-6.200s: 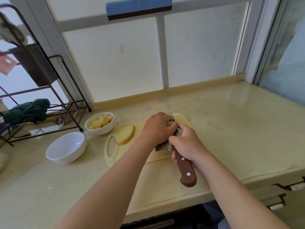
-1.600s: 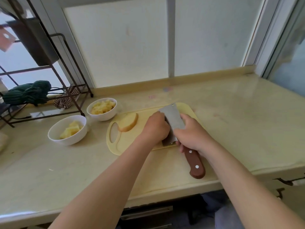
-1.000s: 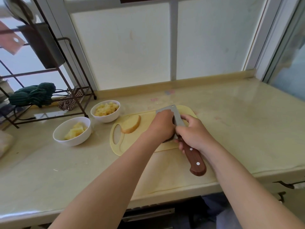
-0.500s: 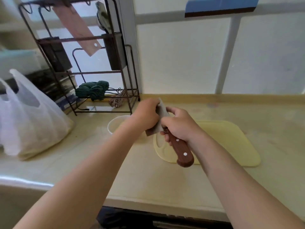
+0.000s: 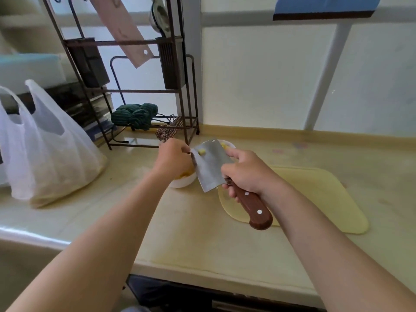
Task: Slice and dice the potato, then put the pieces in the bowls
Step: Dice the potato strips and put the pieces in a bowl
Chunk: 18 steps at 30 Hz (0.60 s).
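My right hand point(image 5: 247, 174) grips the brown wooden handle of a cleaver point(image 5: 209, 167). Its flat blade is tilted over a white bowl point(image 5: 183, 182) that holds yellow potato dice. One small potato cube point(image 5: 202, 151) sticks to the blade near its top. My left hand point(image 5: 173, 155) hovers over that bowl at the blade's left edge, its fingers hidden behind its back. A second white bowl point(image 5: 228, 144) with dice peeks out behind the blade. The pale yellow cutting board point(image 5: 315, 194) lies to the right, its visible part bare.
A dark metal rack point(image 5: 144, 91) stands at the back left with a green cloth point(image 5: 135, 114) on its lower shelf. A white plastic bag point(image 5: 45, 149) sits on the counter at the left. The counter's front edge runs close below my arms.
Both hands have carried the cleaver and diced potato left from the board to the near bowl. The blade has since tilted over it, and my view has swung left.
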Motion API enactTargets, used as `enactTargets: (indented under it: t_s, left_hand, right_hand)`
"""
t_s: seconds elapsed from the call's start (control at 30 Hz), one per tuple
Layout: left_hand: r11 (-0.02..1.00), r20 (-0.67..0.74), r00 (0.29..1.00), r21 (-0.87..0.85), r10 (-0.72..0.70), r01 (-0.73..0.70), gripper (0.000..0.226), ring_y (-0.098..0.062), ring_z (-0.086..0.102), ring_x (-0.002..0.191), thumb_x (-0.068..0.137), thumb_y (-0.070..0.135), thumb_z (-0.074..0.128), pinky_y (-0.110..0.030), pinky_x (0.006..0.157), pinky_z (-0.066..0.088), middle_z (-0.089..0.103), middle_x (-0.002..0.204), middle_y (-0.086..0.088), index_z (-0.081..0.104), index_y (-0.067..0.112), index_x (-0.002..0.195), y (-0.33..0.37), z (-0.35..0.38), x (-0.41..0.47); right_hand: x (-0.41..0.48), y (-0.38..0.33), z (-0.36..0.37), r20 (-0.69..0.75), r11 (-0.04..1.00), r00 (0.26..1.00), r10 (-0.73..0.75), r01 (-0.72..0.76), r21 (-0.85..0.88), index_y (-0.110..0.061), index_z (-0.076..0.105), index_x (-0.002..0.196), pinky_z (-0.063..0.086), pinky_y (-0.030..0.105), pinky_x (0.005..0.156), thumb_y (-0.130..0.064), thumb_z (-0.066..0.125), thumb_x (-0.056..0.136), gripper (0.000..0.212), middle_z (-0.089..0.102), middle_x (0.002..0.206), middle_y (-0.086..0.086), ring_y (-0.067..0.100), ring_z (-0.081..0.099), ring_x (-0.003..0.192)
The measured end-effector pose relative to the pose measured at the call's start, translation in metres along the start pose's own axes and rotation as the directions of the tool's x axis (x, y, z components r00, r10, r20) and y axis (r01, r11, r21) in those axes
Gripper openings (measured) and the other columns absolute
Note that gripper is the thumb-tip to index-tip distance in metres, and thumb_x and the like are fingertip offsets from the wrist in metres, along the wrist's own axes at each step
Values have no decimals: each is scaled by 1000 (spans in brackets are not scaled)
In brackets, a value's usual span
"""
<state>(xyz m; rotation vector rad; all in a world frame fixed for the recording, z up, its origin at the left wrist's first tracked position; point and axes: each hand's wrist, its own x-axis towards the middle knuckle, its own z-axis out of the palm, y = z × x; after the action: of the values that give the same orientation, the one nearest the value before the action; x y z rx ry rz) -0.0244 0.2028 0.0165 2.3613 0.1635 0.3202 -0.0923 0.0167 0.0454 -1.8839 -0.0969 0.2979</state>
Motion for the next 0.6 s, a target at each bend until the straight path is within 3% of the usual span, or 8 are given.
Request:
enactTargets:
  t_s: [0.1,0.17,0.27,0.3,0.4,0.5,0.6]
  left_hand:
    - [997,-79,996,-63,-45,40,21,-29,52,85,79,-7,45,-30,61,44,59,82,-8,64,3,77,4,0,0]
    - [995,-127,991,-88,-46,35,27,-23,45,76,79,-7,39,-35,64,39,49,76,-6,58,11,80,6,-5,0]
    - [992,-94,995,-124,-20,8,18,-23,48,73,88,7,44,-39,64,45,55,82,-10,61,9,89,4,-5,1]
    - [994,-57,998,-113,-10,3,17,-22,52,76,92,17,49,-40,68,49,59,87,-8,62,7,99,3,-3,1]
    - [999,34,998,15,50,-50,50,-14,52,93,93,42,61,-31,77,43,60,110,-2,53,10,130,-1,4,2]
    - [991,27,997,102,78,-81,53,-14,50,94,94,37,62,-27,80,38,60,124,-8,49,8,137,-5,8,6]
    - [996,44,999,85,-4,0,51,-24,51,115,92,23,60,-29,87,41,51,138,-10,46,12,140,-13,5,10]
  right_hand:
    - [0,1,1,18,999,1000,-5,6,-43,-37,49,120,45,25,41,1,43,91,48,60,63,10,18,52,41]
    - [2,2,2,25,997,1000,-17,19,-79,-35,52,111,46,25,43,0,43,90,42,60,65,10,18,54,41]
    - [4,2,5,31,993,999,-35,38,-114,-34,52,93,45,27,46,-1,44,91,35,60,66,9,18,56,42]
    - [4,2,6,33,992,999,-39,43,-115,-34,52,90,45,27,46,-1,44,91,34,60,66,9,18,56,42]
    - [4,1,10,43,991,998,-55,60,-115,-35,53,89,46,28,45,-1,44,92,35,61,66,8,17,58,43]
    - [4,2,11,55,992,997,-57,63,-111,-36,51,91,48,28,45,-2,45,92,35,62,70,10,17,58,43]
    - [3,4,8,49,993,998,-48,53,-102,-38,50,104,47,24,41,-1,46,92,38,63,70,10,17,57,43]
